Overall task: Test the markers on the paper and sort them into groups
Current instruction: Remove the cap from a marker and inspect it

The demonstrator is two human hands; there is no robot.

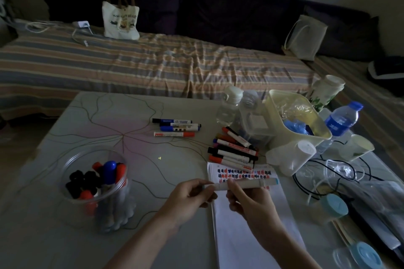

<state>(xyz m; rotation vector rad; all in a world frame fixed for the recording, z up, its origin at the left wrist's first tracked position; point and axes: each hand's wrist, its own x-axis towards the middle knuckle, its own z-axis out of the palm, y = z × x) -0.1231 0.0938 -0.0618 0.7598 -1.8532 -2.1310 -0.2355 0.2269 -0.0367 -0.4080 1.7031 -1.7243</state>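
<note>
Two bare forearms come up from the bottom edge, on the near side of the paper (251, 220). The left hand (188, 197) and the right hand (251, 201), both by the paper's near end, wear no gloves, rings, or watch. No sleeve shows on either arm; both are uncovered from wrist to the frame edge. The fingernails look short and plain in the dim light.

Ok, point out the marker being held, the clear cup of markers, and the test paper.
held marker (242, 185): head view, on its pale barrel between the two hands.
clear cup (72, 159): head view, on its upper left rim.
test paper (247, 231): head view, on the blank white lower part.
</note>
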